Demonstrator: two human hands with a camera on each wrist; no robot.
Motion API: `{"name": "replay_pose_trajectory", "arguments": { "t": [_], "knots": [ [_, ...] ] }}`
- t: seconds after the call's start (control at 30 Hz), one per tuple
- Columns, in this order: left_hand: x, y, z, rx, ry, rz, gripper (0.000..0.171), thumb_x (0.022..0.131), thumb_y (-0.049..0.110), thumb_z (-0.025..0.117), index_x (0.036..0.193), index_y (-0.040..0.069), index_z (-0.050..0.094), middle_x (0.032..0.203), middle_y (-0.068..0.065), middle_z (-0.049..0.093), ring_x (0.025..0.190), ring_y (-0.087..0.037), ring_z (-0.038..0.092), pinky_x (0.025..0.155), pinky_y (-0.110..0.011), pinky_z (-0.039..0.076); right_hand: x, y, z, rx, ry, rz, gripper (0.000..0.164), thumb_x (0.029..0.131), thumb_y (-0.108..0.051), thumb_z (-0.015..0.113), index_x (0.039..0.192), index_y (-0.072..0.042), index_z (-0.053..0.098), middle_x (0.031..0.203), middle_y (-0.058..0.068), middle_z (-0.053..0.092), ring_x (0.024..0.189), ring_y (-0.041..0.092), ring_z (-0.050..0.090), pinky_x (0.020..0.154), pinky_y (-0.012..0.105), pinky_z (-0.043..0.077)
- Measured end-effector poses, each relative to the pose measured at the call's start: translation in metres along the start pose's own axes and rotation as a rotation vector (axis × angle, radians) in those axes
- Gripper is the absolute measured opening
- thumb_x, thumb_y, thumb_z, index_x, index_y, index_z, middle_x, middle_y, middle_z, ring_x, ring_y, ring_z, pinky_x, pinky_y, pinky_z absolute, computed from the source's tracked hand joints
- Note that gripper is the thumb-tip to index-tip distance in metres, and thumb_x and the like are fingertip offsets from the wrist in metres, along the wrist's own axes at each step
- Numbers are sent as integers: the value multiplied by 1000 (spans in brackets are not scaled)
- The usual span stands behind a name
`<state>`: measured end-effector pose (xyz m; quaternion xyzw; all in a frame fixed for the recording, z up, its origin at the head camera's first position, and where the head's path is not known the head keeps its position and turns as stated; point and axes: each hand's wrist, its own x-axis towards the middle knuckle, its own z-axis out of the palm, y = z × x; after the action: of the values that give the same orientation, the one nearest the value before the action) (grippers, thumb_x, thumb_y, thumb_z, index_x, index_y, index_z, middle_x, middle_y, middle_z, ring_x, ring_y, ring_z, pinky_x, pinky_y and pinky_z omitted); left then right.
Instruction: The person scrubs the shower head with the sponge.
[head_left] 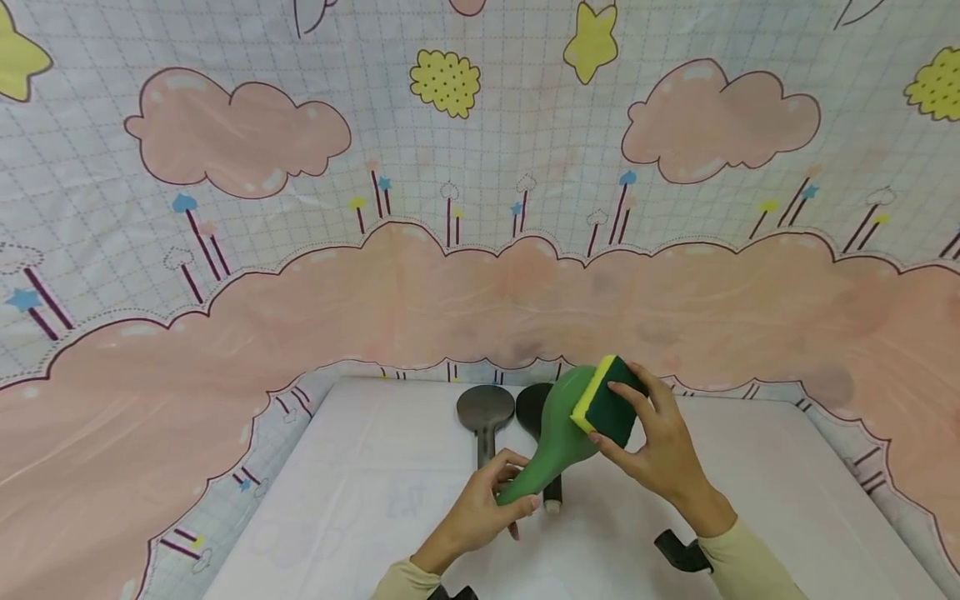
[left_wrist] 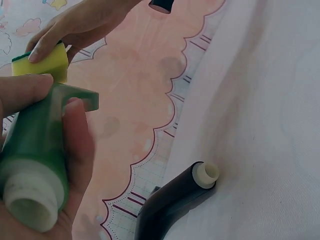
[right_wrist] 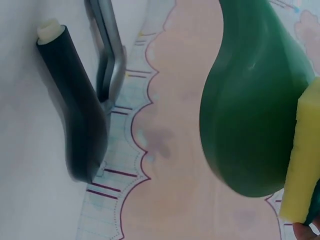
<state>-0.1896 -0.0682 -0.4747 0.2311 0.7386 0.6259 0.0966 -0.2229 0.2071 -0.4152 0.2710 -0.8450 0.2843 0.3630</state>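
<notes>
In the head view my left hand grips the handle of a green handheld shower head, which is raised and tilted with its wide end up and to the right. The left wrist view shows the white hollow connector at the handle's end, with my left fingers wrapped around it. My right hand pinches a sponge by its edges. Its yellow side touches the shower head's rounded head; the dark green scouring side faces my right palm. In the right wrist view only a right fingertip shows.
Behind the green one, a grey shower head and a black shower head lie on the white table, partly covered by it and my left hand. A cloth with pink clouds rises behind the table and hangs around its sides.
</notes>
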Motion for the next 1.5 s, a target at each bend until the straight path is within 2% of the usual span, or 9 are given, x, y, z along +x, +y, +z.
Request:
{"name": "replay_pose_trajectory", "arguments": {
  "t": [0.17,0.4,0.5,0.73,0.9,1.03,1.13,1.2,1.5],
  "knots": [
    [0,0,2,-18,16,4,37,91,19,70,124,14,53,100,-11,65,61,-6,58,44,-19,44,-1,-5,1,3,-12,-22,71,80,-57,73,132,-10,58,148,21,41,128,36,45,86,56,55],
    [-5,1,1,-61,2,41,25,102,20,54,123,8,54,90,-29,60,53,-4,50,43,-16,41,-5,-9,4,-29,0,-37,72,82,-63,68,131,-11,59,147,20,43,128,33,47,87,48,56],
    [-3,0,1,-52,8,65,24,103,21,51,123,7,55,92,-34,59,56,-3,53,44,-16,41,-3,-8,2,-28,5,-42,73,83,-65,64,131,-11,59,147,20,44,128,32,47,92,42,55],
    [3,0,-1,-2,17,103,24,104,22,49,124,11,55,93,-31,62,57,-2,54,44,-18,44,7,-5,-1,-15,11,-97,76,86,-68,56,131,-7,58,146,24,43,126,38,47,84,56,55],
    [6,5,-5,22,29,84,26,102,22,54,126,12,55,97,-23,65,60,-3,57,47,-18,46,13,-4,-6,-7,-3,-79,77,86,-69,55,131,-7,57,146,24,42,128,40,45,84,56,55],
    [4,9,-8,15,43,76,28,100,18,58,126,10,57,100,-23,66,61,-2,58,47,-17,44,13,-3,-7,-4,-26,-53,72,78,-50,78,132,-8,56,147,22,40,128,39,45,85,55,55],
    [3,6,-8,10,51,84,29,99,15,59,127,8,57,102,-23,67,63,-2,59,46,-17,43,11,-1,-8,-8,-30,-30,75,68,-32,87,132,-9,56,147,22,40,127,39,46,83,54,56],
    [4,0,-7,15,53,88,29,98,16,60,127,10,58,105,-20,67,66,-2,60,45,-17,43,9,1,-9,-8,-17,-12,77,65,-26,88,132,-8,56,146,23,41,125,41,47,80,55,56],
    [3,0,-7,22,58,78,35,95,18,65,128,9,58,107,-20,66,75,-4,63,47,-17,45,7,3,-12,23,8,77,76,66,-15,87,134,-8,55,150,21,39,125,43,47,80,58,55]
  ]
}}
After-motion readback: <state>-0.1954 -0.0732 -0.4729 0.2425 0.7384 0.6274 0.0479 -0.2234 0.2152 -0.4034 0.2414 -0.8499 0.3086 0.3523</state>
